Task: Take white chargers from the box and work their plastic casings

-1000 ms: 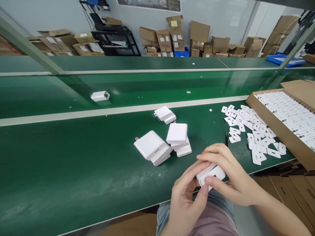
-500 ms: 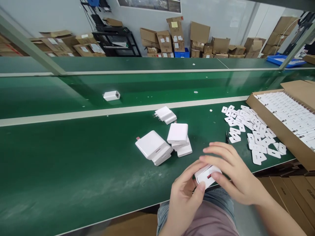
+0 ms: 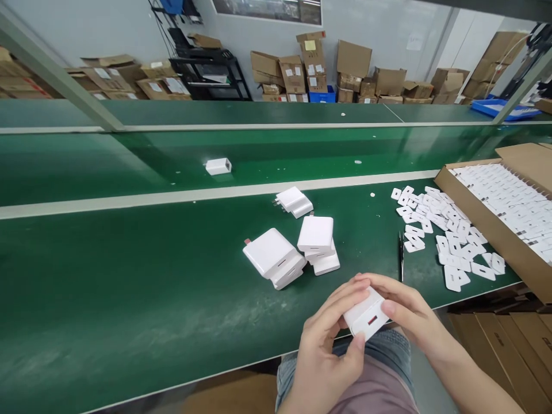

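Both hands hold one white charger (image 3: 365, 315) with a red port facing me, just over the near edge of the green bench (image 3: 129, 276). My left hand (image 3: 330, 345) grips it from below with thumb and fingers. My right hand (image 3: 405, 313) pinches its far side. Several more white chargers (image 3: 293, 247) lie piled on the bench just beyond the hands. Another charger (image 3: 294, 202) lies further back.
A single white charger (image 3: 218, 166) rides on the green conveyor belt behind the bench. Small white labels (image 3: 444, 236) are scattered at the right, beside dark tweezers (image 3: 401, 256). An open cardboard box (image 3: 509, 213) full of labels stands at the far right. Cardboard cartons line the back wall.
The charger in my hands has been turned so its red port faces me, and my right fingers have drawn in around it. The charger on the conveyor has travelled to the right.
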`<act>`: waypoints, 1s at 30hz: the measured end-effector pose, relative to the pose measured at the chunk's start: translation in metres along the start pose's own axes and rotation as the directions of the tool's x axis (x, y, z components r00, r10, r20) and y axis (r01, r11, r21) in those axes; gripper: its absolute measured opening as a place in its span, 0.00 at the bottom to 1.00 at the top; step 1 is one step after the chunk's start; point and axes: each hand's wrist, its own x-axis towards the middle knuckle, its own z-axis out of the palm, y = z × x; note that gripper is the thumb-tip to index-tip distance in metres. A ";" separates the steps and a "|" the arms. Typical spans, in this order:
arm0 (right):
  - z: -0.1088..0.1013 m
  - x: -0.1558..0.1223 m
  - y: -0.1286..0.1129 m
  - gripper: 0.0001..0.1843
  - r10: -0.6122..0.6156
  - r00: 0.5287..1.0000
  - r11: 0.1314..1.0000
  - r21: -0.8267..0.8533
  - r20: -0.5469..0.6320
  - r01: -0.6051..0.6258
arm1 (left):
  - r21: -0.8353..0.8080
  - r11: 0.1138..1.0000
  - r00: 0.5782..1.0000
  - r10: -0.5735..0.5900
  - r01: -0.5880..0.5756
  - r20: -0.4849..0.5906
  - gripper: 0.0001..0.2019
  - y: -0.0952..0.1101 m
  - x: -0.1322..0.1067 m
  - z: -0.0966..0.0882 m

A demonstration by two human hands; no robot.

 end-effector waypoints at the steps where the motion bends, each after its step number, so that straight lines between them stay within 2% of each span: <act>1: 0.001 -0.001 0.003 0.19 -0.018 1.000 1.000 0.017 -0.021 0.018 | 0.027 0.999 1.000 0.026 -0.026 0.010 0.18 -0.001 0.000 0.000; 6: 0.004 -0.005 0.005 0.18 -0.184 0.980 0.981 -0.076 -0.074 0.179 | 0.111 0.983 0.989 0.141 -0.146 0.052 0.20 -0.001 0.001 0.000; 10: 0.010 -0.006 0.003 0.18 -0.307 0.948 0.938 -0.193 -0.080 0.287 | 0.142 0.977 0.987 0.159 -0.158 0.006 0.18 -0.002 0.002 0.003; 13: 0.014 -0.007 0.005 0.19 -0.364 0.927 0.899 -0.292 -0.088 0.325 | 0.127 0.973 0.980 0.199 -0.194 -0.028 0.17 -0.003 0.003 0.005; 17: 0.013 -0.014 0.008 0.22 -0.429 0.902 0.821 -0.435 -0.043 0.369 | 0.085 0.960 0.963 0.269 -0.267 -0.009 0.15 -0.004 0.006 0.004; 20: 0.008 -0.017 0.009 0.23 -0.427 0.904 0.797 -0.474 -0.007 0.373 | 0.064 0.956 0.958 0.285 -0.286 0.028 0.13 -0.003 0.005 0.003; 22: 0.006 -0.017 0.010 0.23 -0.410 0.912 0.814 -0.456 -0.011 0.360 | 0.080 0.970 0.973 0.230 -0.232 0.024 0.13 -0.002 0.002 0.002; 24: 0.005 -0.016 0.012 0.24 -0.407 0.912 0.825 -0.446 -0.042 0.348 | 0.096 0.989 0.991 0.115 -0.108 -0.066 0.21 -0.003 -0.002 -0.001; 27: 0.008 -0.011 0.016 0.23 -0.442 0.896 0.808 -0.454 -0.047 0.375 | 0.020 0.998 0.983 -0.063 0.068 -0.170 0.30 -0.006 -0.008 -0.006; 30: 0.014 -0.004 0.020 0.23 -0.482 0.876 0.804 -0.400 -0.007 0.439 | -0.084 0.994 0.976 -0.087 0.072 -0.198 0.26 -0.010 -0.010 -0.010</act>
